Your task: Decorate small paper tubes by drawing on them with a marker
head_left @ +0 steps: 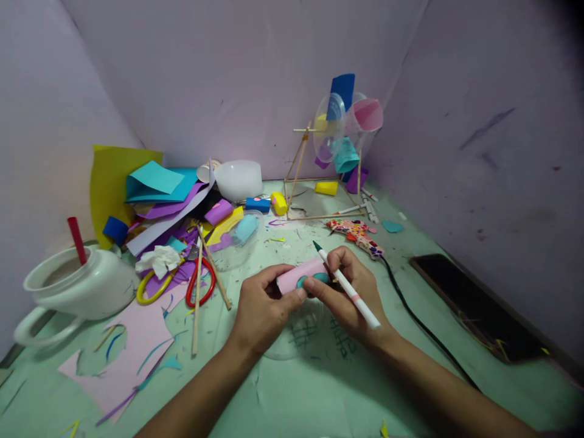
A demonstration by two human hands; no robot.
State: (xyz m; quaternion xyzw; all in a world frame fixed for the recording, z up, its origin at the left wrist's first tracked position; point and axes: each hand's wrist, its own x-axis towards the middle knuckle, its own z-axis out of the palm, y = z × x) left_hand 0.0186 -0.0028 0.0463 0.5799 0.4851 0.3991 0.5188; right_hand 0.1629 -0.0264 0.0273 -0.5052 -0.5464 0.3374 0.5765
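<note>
My left hand is closed around the left end of a small pink paper roll, held sideways above the table. Two teal rounded pieces lie along the roll's near side, where my thumbs press. My right hand grips the roll's other end and also has a white marker lying between its fingers. The marker's dark green tip is bare and points up and to the left, away from the roll. A clear plastic lid or dish lies on the table beneath my hands.
At left stand a white pot, scissors with red handles, sticks and coloured sheets. A stick frame bearing clear discs and paper cups stands at the back. Right lie a patterned glue gun, its black cord and a phone.
</note>
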